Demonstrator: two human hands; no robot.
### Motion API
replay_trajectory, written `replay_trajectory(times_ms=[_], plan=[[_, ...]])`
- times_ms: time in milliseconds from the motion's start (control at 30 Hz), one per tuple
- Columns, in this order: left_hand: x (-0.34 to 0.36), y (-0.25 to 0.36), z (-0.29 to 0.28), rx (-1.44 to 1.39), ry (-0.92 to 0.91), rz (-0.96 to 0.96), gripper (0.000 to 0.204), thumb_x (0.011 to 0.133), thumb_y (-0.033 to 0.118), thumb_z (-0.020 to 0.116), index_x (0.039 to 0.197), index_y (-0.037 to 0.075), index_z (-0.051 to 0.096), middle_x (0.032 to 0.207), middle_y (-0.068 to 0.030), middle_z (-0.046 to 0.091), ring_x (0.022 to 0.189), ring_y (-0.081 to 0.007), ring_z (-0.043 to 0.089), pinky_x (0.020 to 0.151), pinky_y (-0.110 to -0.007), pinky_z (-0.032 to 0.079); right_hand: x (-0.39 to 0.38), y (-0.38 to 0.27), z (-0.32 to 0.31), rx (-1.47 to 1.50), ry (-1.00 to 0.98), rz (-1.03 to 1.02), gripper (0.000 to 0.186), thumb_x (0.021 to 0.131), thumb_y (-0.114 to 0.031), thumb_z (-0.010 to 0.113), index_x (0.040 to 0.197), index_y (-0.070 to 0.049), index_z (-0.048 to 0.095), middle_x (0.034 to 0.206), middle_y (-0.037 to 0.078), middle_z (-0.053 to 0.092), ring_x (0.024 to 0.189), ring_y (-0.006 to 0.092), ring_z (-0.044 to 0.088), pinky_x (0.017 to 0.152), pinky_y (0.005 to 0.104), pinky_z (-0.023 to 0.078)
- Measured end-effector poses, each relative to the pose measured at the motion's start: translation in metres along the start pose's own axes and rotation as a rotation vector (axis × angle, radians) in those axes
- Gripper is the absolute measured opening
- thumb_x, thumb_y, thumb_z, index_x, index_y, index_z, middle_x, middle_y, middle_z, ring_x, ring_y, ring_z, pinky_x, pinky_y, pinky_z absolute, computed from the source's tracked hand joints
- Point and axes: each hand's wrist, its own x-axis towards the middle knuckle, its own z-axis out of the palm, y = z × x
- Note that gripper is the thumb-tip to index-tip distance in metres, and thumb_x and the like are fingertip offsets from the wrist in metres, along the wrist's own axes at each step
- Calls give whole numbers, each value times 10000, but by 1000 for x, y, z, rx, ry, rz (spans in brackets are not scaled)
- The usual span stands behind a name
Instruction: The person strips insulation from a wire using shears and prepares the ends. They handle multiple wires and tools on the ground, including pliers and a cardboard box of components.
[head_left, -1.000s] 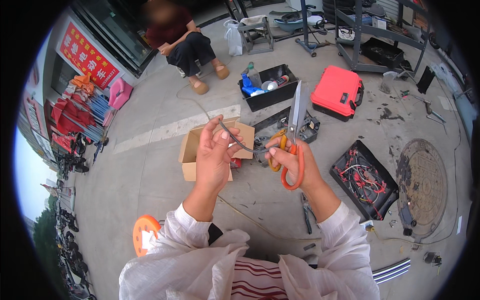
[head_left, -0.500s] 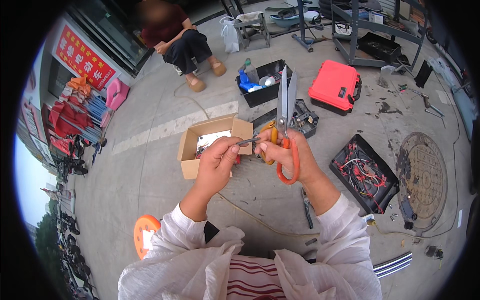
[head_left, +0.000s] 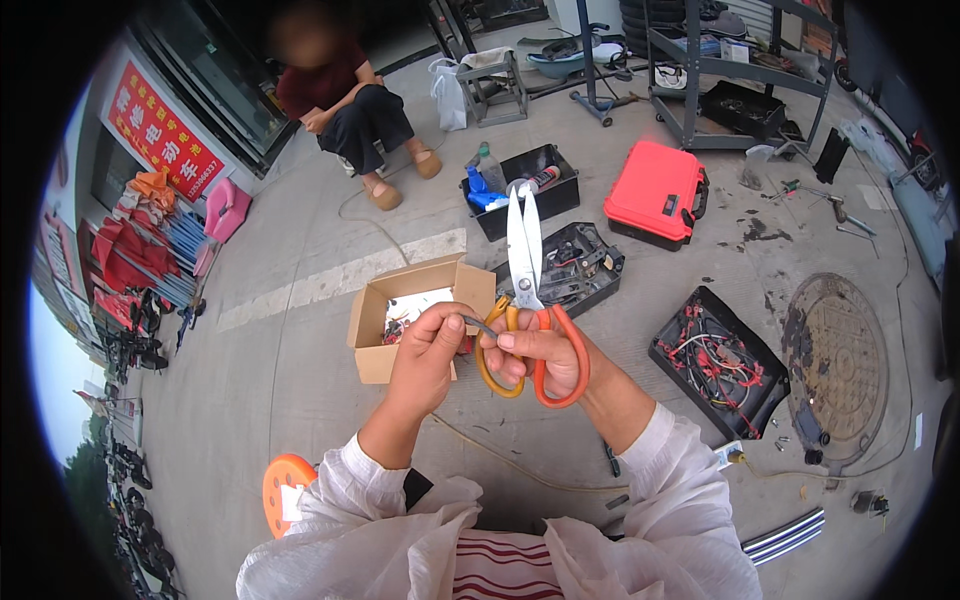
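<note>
My left hand (head_left: 422, 352) is closed, pinching one end of a short dark strip (head_left: 479, 325) that looks like cable or tubing. The other end of that strip reaches the thumb and fingers of my right hand (head_left: 552, 362). Hooked in the same right hand is a pair of large scissors (head_left: 523, 252), with one orange and one yellow handle loop. Their blades point up and away from me, nearly together, with nothing between them. Just beyond my left hand stands an open cardboard box (head_left: 370, 345) with small bits inside.
Around lie a black tray (head_left: 664, 356) of wires, a black bin (head_left: 545, 205) of bottles, a black parts tray (head_left: 590, 285) and a red case (head_left: 655, 190). A person (head_left: 360, 115) sits at the far left. An orange stool (head_left: 285, 480) is near left; a cord (head_left: 500, 455) crosses the floor.
The scissors have turned so their flat side faces me, and the blades have swung left and lower. Both hands still hold the dark strip between them. The view has shifted slightly.
</note>
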Motion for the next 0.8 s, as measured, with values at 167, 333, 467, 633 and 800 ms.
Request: replay_trajectory(times_ms=[167,333,467,633,800], plan=[[0,-2,15,-296,115,-207,230,994,254,463,1043,60,576,690,33,464,591,-43,375,533,-183,317,5,4,0,-46,91,-68,169,875,-162,575,897,5,566,746,69,601,594,104,536,577,227,432],[6,7,3,-280,229,-182,216,984,234,491,1070,56,577,642,60,374,572,-40,314,498,-179,282,0,-9,-6,-655,325,-182,398,810,-328,702,915,24,549,764,72,571,623,146,511,595,255,438],[8,8,-17,-255,199,-73,198,959,183,543,1091,54,614,673,59,439,562,-31,306,485,-183,268,-11,-26,-2,-1530,415,-259,552,696,-387,789,960,8,509,854,120,540,774,250,537,679,350,441],[10,9,-17,88,243,42,185,942,174,573,1041,27,627,763,30,566,595,-19,393,502,-173,297,-14,-23,1,-1695,442,-378,654,613,-424,824,987,9,506,922,159,540,882,340,528,789,409,426],[10,8,-15,276,240,170,154,927,119,583,1022,9,633,835,6,619,669,-35,498,562,-184,383,-11,-21,1,-1780,400,-408,688,600,-478,811,963,18,502,918,176,539,877,343,529,794,418,418]])
